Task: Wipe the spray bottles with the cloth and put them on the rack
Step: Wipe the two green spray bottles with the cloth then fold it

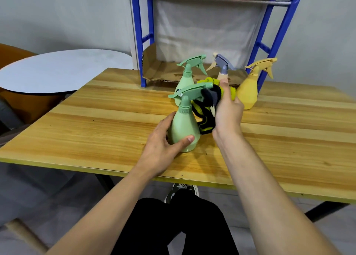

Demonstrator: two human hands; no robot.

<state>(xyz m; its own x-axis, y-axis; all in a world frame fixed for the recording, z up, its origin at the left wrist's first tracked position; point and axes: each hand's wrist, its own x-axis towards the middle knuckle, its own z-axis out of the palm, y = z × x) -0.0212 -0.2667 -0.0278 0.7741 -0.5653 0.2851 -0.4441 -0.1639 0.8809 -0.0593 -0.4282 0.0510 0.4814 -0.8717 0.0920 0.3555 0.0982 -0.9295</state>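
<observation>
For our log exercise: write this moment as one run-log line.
left hand: holds near green plastic spray bottle | right hand: wipes its trigger with yellow-black cloth | blue rack: bottle-free

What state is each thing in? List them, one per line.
Near green bottle: upright, gripped by left hand.
Cloth: in right hand, against that bottle's sprayer.
Far green bottle: upright on the table.
Yellow bottle: upright, untouched.
Grey-topped bottle: mostly hidden.
Rack: no bottles visible.

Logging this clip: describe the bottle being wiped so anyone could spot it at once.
On the wooden table before the blue rack, four spray bottles cluster. It is the nearest green bottle, gripped by the left hand, with the right hand pressing a yellow-black cloth on its trigger.
</observation>
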